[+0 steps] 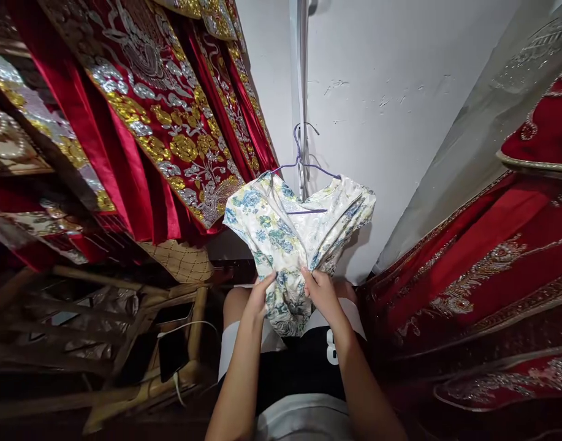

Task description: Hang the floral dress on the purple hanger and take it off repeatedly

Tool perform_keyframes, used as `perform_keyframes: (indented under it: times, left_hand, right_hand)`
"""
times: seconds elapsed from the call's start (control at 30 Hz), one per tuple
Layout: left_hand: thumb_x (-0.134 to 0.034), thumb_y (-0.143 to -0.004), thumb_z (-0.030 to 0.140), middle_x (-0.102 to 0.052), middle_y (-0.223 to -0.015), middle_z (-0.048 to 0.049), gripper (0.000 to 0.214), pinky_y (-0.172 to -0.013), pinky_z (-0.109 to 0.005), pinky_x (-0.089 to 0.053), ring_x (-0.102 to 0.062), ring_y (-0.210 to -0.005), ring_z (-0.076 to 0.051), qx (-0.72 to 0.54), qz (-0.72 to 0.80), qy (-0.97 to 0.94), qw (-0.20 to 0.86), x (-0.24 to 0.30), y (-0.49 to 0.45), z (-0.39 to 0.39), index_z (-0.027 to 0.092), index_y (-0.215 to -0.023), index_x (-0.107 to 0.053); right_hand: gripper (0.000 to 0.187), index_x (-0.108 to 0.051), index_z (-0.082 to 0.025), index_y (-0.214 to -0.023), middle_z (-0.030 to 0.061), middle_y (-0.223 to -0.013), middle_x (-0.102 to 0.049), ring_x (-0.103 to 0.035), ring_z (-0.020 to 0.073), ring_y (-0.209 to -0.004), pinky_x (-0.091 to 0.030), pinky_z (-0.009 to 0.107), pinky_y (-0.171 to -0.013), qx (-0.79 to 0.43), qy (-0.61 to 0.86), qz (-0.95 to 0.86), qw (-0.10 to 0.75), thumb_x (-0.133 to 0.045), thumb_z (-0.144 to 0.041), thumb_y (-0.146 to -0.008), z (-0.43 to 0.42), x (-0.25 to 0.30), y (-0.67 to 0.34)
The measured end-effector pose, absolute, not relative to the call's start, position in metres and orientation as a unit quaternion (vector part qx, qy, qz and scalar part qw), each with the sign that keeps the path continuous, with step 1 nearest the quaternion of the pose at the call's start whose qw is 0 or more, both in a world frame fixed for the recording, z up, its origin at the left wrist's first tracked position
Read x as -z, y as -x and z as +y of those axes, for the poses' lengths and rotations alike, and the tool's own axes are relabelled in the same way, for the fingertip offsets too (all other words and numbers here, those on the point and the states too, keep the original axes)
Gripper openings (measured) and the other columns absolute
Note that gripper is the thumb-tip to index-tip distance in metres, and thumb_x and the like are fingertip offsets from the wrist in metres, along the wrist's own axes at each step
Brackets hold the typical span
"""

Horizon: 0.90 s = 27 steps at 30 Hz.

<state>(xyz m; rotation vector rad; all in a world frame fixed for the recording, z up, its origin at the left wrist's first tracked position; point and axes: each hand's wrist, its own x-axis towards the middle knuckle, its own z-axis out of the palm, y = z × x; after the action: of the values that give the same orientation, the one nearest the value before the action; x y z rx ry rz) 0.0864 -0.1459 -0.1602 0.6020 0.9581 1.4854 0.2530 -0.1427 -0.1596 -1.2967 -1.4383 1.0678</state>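
Note:
A white dress (274, 236) with blue and yellow-green flowers hangs on a thin purple wire hanger (298, 160) in front of me. Its short sleeves spread to both sides, and its lower part bunches above my lap. My left hand (261, 295) grips the fabric at the left of the waist, thumb on top. At the front of the waist, my right hand (321, 291) pinches the cloth between thumb and fingers. The fingers behind the fabric are partly hidden.
Red gowns with gold and silver embroidery (170, 128) hang on the left. More red beaded garments (483, 275) hang on the right. A wooden chair (195, 331) at lower left bears dark phones (173, 355) with a white cable. Behind the hanger is a white wall (377, 73) with a vertical pole (299, 67).

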Motion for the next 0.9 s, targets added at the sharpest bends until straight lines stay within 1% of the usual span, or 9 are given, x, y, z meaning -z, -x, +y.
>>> perform_keyframes:
  times: [0.1, 0.2, 0.37, 0.4, 0.47, 0.53, 0.63, 0.7, 0.9]
  left_hand:
    - [-0.093, -0.058, 0.038, -0.075, -0.111, -0.0120, 0.059, -0.091, -0.041, -0.056, -0.072, -0.102, -0.031, -0.643, 0.442, -0.256, 0.570, 0.166, -0.076, -0.146, 0.017, -0.108, -0.071]
    - [-0.087, -0.066, 0.045, -0.073, -0.114, -0.0136, 0.055, -0.090, -0.040, -0.055, -0.070, -0.102, -0.030, -0.666, 0.481, -0.313, 0.476, 0.174, -0.072, -0.140, 0.016, -0.109, -0.068]
    - [-0.071, -0.083, 0.034, -0.062, -0.120, -0.0116, 0.037, -0.104, -0.040, -0.046, -0.060, -0.117, -0.025, -0.751, 0.524, -0.394, 0.080, 0.197, -0.095, -0.141, 0.020, -0.115, -0.059]
    - [-0.069, -0.084, 0.031, -0.061, -0.120, -0.0115, 0.033, -0.104, -0.041, -0.045, -0.059, -0.117, -0.025, -0.738, 0.519, -0.429, 0.044, 0.202, -0.104, -0.142, 0.020, -0.114, -0.058]
    - [-0.065, -0.084, 0.025, -0.062, -0.115, -0.0110, 0.031, -0.099, -0.039, -0.047, -0.061, -0.111, -0.025, -0.683, 0.495, -0.530, 0.087, 0.211, -0.124, -0.145, 0.020, -0.114, -0.059]
    - [-0.059, -0.082, 0.020, -0.063, -0.102, -0.0075, 0.027, -0.085, -0.034, -0.050, -0.063, -0.093, -0.021, -0.629, 0.473, -0.587, 0.191, 0.217, -0.140, -0.146, 0.020, -0.110, -0.059]
    - [-0.054, -0.078, 0.014, -0.054, -0.077, -0.0006, 0.007, -0.065, -0.027, -0.043, -0.053, -0.070, -0.016, -0.616, 0.473, -0.584, 0.237, 0.219, -0.151, -0.144, 0.020, -0.081, -0.055]
    - [-0.054, -0.079, 0.015, -0.049, -0.073, -0.0001, 0.010, -0.061, -0.026, -0.039, -0.049, -0.067, -0.015, -0.625, 0.475, -0.578, 0.224, 0.218, -0.152, -0.141, 0.020, -0.071, -0.050]
    - [-0.053, -0.088, 0.024, -0.047, -0.073, -0.0007, 0.018, -0.057, -0.024, -0.036, -0.047, -0.067, -0.015, -0.571, 0.468, -0.620, 0.266, 0.224, -0.165, -0.135, 0.020, -0.071, -0.050]
  right_hand:
    - [0.054, -0.053, -0.022, -0.056, 0.0014, -0.049, -0.059, -0.052, 0.0152, -0.049, -0.038, 0.028, -0.056, -0.418, 0.549, -0.586, 0.425, -0.050, -0.060, -0.094, -0.141, 0.155, -0.251]
    - [0.050, -0.062, -0.020, -0.061, 0.0031, -0.051, -0.063, -0.051, 0.0154, -0.047, -0.038, 0.028, -0.053, -0.431, 0.547, -0.577, 0.428, -0.053, -0.058, -0.093, -0.140, 0.156, -0.252]
    - [0.042, -0.066, -0.020, -0.068, 0.0027, -0.053, -0.066, -0.047, 0.0137, -0.042, -0.036, 0.027, -0.048, -0.469, 0.528, -0.548, 0.447, -0.054, -0.053, -0.091, -0.142, 0.159, -0.248]
    - [0.041, -0.066, -0.020, -0.068, 0.0025, -0.053, -0.066, -0.048, 0.0136, -0.042, -0.037, 0.027, -0.048, -0.477, 0.523, -0.545, 0.449, -0.054, -0.052, -0.091, -0.143, 0.159, -0.247]
    - [0.036, -0.065, -0.020, -0.069, 0.0015, -0.053, -0.065, -0.050, 0.0136, -0.043, -0.039, 0.026, -0.050, -0.493, 0.506, -0.547, 0.448, -0.054, -0.046, -0.090, -0.146, 0.159, -0.243]
    - [0.027, -0.065, -0.020, -0.070, 0.0006, -0.054, -0.066, -0.053, 0.0134, -0.045, -0.041, 0.025, -0.052, -0.511, 0.486, -0.550, 0.447, -0.055, -0.037, -0.088, -0.150, 0.159, -0.241]
    - [0.022, -0.065, -0.019, -0.071, 0.0007, -0.056, -0.067, -0.053, 0.0125, -0.045, -0.041, 0.024, -0.051, -0.550, 0.457, -0.538, 0.446, -0.053, -0.030, -0.085, -0.148, 0.153, -0.242]
    - [0.024, -0.065, -0.019, -0.071, 0.0006, -0.054, -0.066, -0.050, 0.0117, -0.042, -0.038, 0.023, -0.048, -0.561, 0.440, -0.534, 0.455, -0.052, -0.030, -0.087, -0.134, 0.137, -0.243]
    - [0.025, -0.067, -0.016, -0.074, 0.0004, -0.057, -0.068, -0.043, 0.0072, -0.039, -0.031, 0.020, -0.042, -0.428, 0.415, -0.570, 0.565, -0.056, -0.030, -0.092, -0.049, 0.024, -0.241]
